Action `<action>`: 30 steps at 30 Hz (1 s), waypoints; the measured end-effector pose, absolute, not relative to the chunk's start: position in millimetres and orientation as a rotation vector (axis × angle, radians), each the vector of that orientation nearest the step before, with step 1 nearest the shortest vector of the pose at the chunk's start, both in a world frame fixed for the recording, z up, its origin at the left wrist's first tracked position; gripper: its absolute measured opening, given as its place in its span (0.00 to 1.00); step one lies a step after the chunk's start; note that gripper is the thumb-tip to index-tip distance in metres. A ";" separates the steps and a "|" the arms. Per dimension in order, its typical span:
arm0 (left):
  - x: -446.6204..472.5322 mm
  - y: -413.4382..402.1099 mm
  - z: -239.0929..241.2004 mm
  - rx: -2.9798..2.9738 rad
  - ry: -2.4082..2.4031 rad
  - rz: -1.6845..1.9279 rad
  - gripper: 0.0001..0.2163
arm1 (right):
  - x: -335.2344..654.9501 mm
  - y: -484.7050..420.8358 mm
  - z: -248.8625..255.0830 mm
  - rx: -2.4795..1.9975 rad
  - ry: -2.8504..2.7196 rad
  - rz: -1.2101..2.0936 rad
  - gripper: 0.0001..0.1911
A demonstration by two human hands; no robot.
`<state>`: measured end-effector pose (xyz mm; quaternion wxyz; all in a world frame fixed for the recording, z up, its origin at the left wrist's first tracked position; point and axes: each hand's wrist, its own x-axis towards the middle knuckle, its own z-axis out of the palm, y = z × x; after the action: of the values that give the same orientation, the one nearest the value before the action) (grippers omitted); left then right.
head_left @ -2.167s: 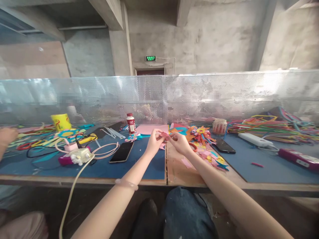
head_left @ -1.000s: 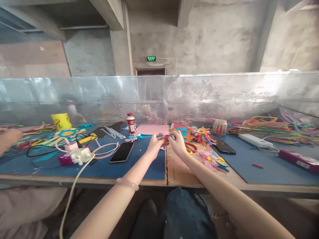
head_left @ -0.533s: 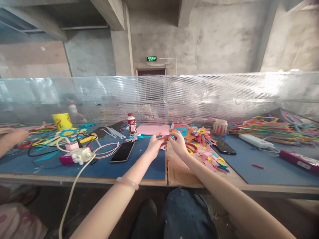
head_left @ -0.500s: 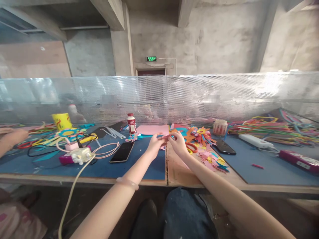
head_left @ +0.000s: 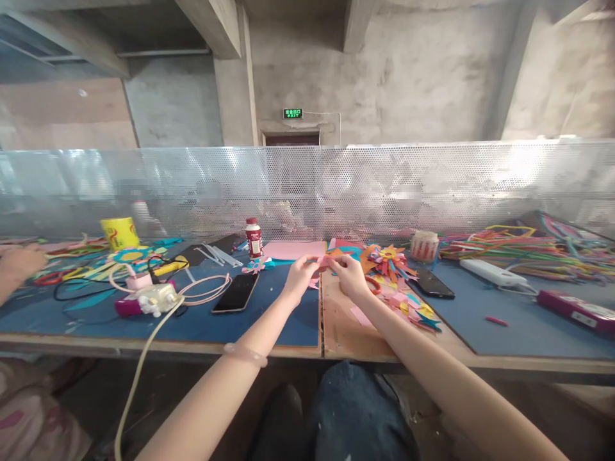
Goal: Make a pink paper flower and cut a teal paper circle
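Paper (head_left: 325,262) between the fingers (head_left: 306,258)

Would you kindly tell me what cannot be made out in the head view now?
All in the head view:
Pink piece: full shape, hidden by left hand and right hand.
Orange handle: partly hidden behind the right hand.
Co-worker's hand: arm cut off by the left edge.
Purple power strip: cut off by the right edge.
Bottle: print too small.

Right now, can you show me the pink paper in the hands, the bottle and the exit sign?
Pink paper (head_left: 325,261): head view, its visible middle.
Bottle (head_left: 254,239): head view, its body.
Exit sign (head_left: 293,114): head view, its lit front.
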<state>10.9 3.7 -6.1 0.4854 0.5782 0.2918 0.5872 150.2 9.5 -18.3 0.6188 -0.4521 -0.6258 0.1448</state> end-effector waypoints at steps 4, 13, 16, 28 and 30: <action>8.5 4.9 -3.9 1.366 0.674 1.411 0.09 | 152.2 7.6 -17.0 -1.045 -1.417 0.355 0.18; 6.2 4.2 -4.9 1.240 0.563 1.171 0.12 | 149.8 2.3 -11.6 -1.062 -1.440 0.322 0.16; 5.5 5.8 -6.6 1.227 0.546 1.151 0.10 | 148.8 -0.9 -9.6 -1.066 -1.461 0.314 0.14; 5.8 10.6 -10.4 1.431 0.677 1.269 0.12 | 146.8 -3.6 -9.0 -1.065 -1.468 0.305 0.11; 6.0 10.7 -10.6 1.494 0.707 1.312 0.12 | 146.2 -3.0 -9.8 -1.063 -1.462 0.321 0.10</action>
<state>6.0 10.7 -10.6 0.4933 0.6158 0.2915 0.5408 146.2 -3.0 -9.8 0.6076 -0.4598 -0.6325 0.1391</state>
